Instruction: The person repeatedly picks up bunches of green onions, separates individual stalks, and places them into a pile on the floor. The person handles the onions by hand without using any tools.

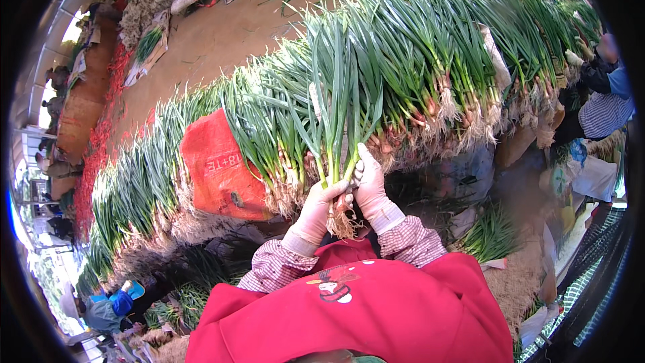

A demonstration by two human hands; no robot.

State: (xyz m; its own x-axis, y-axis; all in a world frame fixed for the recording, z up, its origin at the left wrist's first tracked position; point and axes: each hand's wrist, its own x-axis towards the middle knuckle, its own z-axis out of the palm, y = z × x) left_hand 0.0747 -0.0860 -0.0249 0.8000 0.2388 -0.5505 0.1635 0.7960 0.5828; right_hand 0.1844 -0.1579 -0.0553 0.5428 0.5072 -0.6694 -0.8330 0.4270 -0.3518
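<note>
Both hands wear thin pale gloves and meet in front of my chest around a small bunch of young garlic plants (pixel 340 223). My left hand (pixel 313 209) closes on the lower stems from the left, thumb across them. My right hand (pixel 372 184) grips stems from the right, its thumb pointing up along them. Long flat leaves fan upward from the bunch, while pale roots hang below my fingers. Just beyond lies a long row of similar garlic plants (pixel 413 45), roots towards me. An orange-red woven sack (pixel 216 164) bearing writing drapes over the row to the left.
Brown ground (pixel 227 25) stretches behind the row, with red scraps (pixel 103 146) strewn at left. Other people work at the right edge (pixel 607 96) and lower left (pixel 108 307). More plants (pixel 489 234) lie on the right near my body. Dark netting (pixel 589 262) hangs at far right.
</note>
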